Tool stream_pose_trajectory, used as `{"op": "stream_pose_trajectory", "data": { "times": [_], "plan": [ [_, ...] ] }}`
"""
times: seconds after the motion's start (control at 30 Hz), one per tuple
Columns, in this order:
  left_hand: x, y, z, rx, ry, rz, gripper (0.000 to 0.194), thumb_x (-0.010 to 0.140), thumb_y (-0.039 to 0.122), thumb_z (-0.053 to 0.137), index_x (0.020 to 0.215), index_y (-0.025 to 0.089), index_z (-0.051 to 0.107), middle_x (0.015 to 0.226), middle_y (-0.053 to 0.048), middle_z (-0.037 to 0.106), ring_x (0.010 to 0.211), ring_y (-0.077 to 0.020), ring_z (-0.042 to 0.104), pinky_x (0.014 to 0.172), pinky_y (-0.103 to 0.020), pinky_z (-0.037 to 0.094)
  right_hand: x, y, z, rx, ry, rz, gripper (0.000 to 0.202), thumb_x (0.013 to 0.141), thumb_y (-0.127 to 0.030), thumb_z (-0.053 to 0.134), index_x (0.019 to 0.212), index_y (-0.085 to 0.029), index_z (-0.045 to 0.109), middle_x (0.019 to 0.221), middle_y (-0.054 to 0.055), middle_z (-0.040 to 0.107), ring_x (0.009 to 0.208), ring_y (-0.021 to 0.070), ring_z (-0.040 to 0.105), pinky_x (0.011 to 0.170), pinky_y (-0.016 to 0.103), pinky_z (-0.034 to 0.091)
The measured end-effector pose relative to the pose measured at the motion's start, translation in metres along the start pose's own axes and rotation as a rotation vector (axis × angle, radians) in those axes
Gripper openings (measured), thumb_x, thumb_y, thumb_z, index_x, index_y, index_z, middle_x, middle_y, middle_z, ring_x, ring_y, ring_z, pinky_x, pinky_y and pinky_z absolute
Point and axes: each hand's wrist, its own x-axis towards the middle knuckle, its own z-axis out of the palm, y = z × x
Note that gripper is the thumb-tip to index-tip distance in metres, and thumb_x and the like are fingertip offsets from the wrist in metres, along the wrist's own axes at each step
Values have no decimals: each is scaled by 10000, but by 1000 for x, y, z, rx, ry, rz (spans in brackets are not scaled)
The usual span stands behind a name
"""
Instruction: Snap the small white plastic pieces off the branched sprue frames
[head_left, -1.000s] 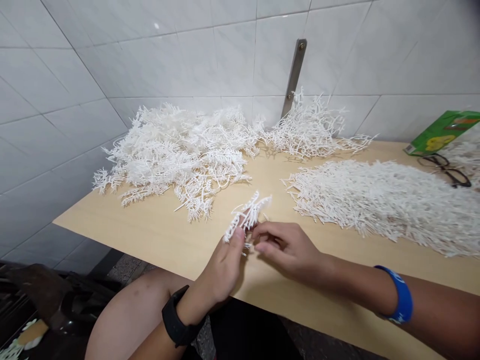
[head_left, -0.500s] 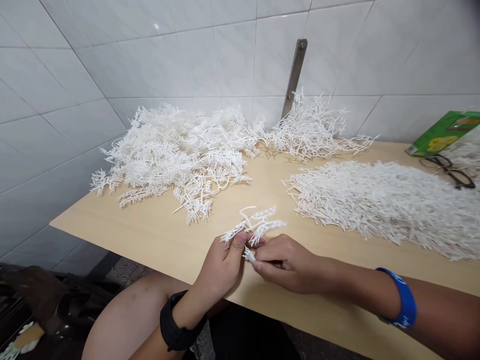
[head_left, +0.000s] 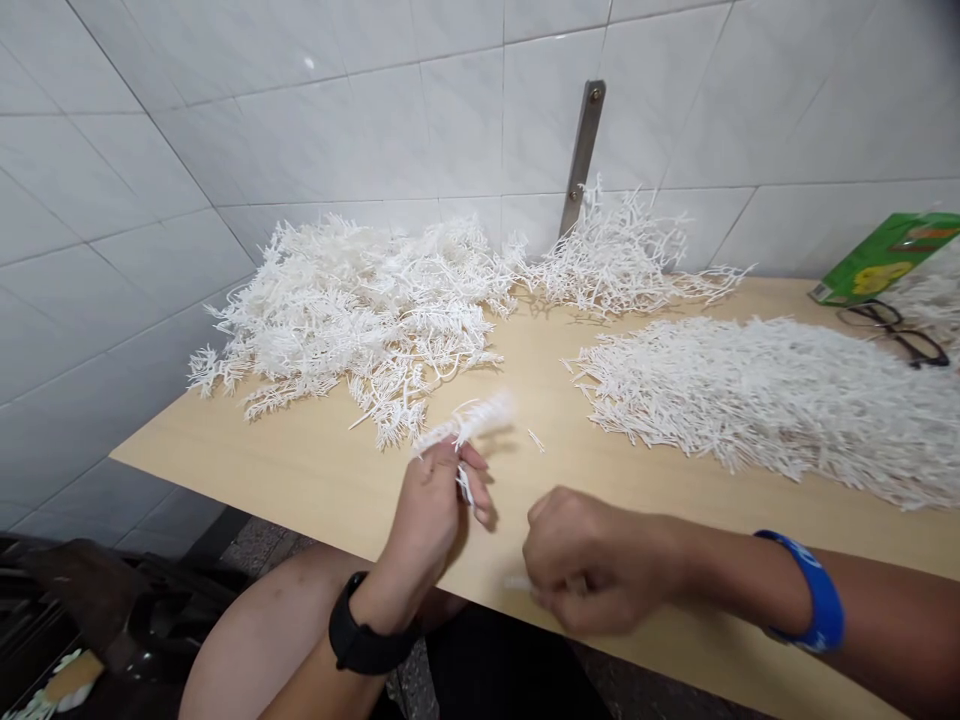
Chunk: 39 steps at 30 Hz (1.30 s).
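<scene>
My left hand (head_left: 442,495) pinches a white branched plastic piece (head_left: 480,415) above the table's front part; the piece is blurred. Apart from it, to the right, my right hand (head_left: 592,560) is closed, with a small blurred white bit at its fingertips that is hard to make out. A tangled heap of white branched pieces (head_left: 337,300) lies at the back left, and a looser heap (head_left: 619,255) sits beside it against the wall. On the right is a wide pile of short white sticks (head_left: 765,400). A tiny white bit (head_left: 535,440) rests on the table between the hands and that pile.
The wooden table (head_left: 285,455) meets a tiled wall (head_left: 465,120) with a metal bracket (head_left: 583,150). At the back right are a green box (head_left: 877,262) and black-framed glasses (head_left: 896,330). My legs are below the table's front edge.
My hands have come apart; the right hand has moved down, away from the branched piece in my left hand. A tiny white bit now lies on the table. The view has shifted slightly.
</scene>
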Motion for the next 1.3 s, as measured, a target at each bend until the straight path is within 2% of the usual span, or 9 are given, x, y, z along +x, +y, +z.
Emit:
{"op": "stream_pose_trajectory", "data": {
  "times": [0.07,0.13,0.27,0.37,0.57,0.73,0.9,1.17,1.3],
  "plan": [
    [2,0,1,-127,3,-28,448,915,552,497,744,159,631,489,-1,644,430,-156,607,530,-281,528,-2,-3,4,-36,-64,-49,281,858,-147,474,609,-210,361,531,-64,415,491,88,345,571,235,341],
    [2,-1,2,-126,-89,-30,477,888,573,547,805,123,681,661,-79,744,594,-190,702,631,-300,564,-3,0,2,-147,39,-2,284,870,-158,474,608,-207,377,529,-58,412,490,90,348,556,241,325],
    [3,-8,-2,-140,-111,0,498,889,573,559,926,112,746,905,-132,783,829,-228,737,793,-329,567,-3,19,-12,-356,425,381,443,949,-265,471,547,-195,300,483,-68,275,436,70,265,468,238,212],
    [5,-13,-5,-166,-73,26,465,924,537,528,977,138,761,1050,-126,768,983,-248,716,929,-362,525,-4,28,-19,-395,470,546,521,953,-370,515,521,-181,293,471,-69,244,433,62,254,464,236,191],
    [0,-8,-1,-66,-108,21,435,946,511,500,1065,173,746,1141,-105,743,1073,-245,672,1005,-372,465,-3,16,-11,-375,405,475,389,968,-337,484,618,-169,484,539,-42,436,499,83,401,535,223,293],
    [-7,4,0,231,-368,52,457,955,502,475,900,134,740,874,-99,757,831,-229,687,878,-367,514,-1,11,-1,-182,214,271,344,925,-486,566,789,-171,589,632,-19,562,539,101,448,551,213,363],
    [-10,14,-3,312,-517,163,428,991,417,430,1344,244,600,1397,-79,599,1292,-267,538,1151,-418,336,-1,14,5,-303,313,180,370,979,-456,500,762,-174,603,588,-13,568,538,111,470,561,222,374],
    [-16,16,0,250,-491,155,445,992,393,422,1409,287,535,1463,-48,539,1427,-257,396,1218,-435,213,1,10,4,-331,322,77,337,1009,-351,472,789,-168,649,652,23,643,611,125,547,603,219,420],
    [-13,10,-2,205,-410,128,410,994,383,410,1267,226,673,1344,-83,644,1284,-287,557,1109,-413,388,2,12,2,-241,283,202,379,1016,-339,434,735,-162,617,646,15,598,602,120,529,618,222,430]
  ]
}}
